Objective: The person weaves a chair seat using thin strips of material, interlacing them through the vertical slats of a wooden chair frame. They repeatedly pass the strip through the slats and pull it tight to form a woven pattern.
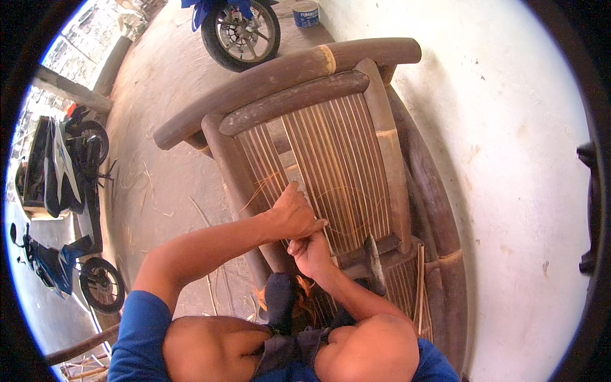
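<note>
One dark-brown bamboo chair (399, 175) stands in the middle, just left of the white wall (509, 159), its long axis running from near right to far left. Its curved top rail (280, 73) points far; the near end is partly hidden beneath the person's forearms and legs. The slatted panel (344, 146) lies within the frame, its narrow strips following that same axis, with a gap between the left and right groups. Beyond the rail, a motorcycle wheel (245, 32) shows, the rest of that machine mostly cut off. Over the panel's near left part, the left hand (294, 213) has its fingers curled and thumb reaching right; the right hand (312, 253), also curled, meets it just nearer. I cannot tell whether either grips a strip, as the fingers cover the spot. A blade (375, 266) stands right of them, partly masked by the right forearm. A thin orange strand (263, 183) loops across the slats, its ends hard to follow.
</note>
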`<act>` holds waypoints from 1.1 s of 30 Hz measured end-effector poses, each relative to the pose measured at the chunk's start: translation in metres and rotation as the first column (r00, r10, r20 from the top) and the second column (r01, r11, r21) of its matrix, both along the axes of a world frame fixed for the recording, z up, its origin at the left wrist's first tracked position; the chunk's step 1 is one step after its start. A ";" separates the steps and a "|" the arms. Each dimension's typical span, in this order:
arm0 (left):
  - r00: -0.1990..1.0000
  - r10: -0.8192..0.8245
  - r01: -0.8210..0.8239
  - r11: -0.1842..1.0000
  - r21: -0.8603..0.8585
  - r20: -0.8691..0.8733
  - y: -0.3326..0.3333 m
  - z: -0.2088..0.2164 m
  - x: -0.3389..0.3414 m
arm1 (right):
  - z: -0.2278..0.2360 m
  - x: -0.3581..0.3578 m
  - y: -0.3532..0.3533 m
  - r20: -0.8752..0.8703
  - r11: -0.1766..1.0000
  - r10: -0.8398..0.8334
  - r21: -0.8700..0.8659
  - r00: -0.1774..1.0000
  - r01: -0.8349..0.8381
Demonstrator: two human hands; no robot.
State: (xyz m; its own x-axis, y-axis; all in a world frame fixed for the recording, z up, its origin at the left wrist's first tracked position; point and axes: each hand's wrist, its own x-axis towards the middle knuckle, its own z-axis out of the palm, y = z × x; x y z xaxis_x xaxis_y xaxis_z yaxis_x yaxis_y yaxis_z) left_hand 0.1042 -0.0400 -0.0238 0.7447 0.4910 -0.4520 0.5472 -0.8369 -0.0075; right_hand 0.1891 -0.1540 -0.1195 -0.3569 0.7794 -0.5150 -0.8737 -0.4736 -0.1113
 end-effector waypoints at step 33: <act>0.855 0.174 0.019 0.931 -0.365 0.489 0.007 -0.007 -0.027 | 0.020 0.027 -0.024 0.491 1.000 0.012 0.018 0.871 -0.024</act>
State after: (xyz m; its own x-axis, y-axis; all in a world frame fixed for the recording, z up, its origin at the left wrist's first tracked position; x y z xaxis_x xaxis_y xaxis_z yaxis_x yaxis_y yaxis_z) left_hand 0.0767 -0.0332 -0.0309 0.8804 0.4416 -0.1729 0.4555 -0.6860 0.5674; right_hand 0.2165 -0.1780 -0.0993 -0.0770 0.7891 -0.6094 -0.6956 -0.4804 -0.5342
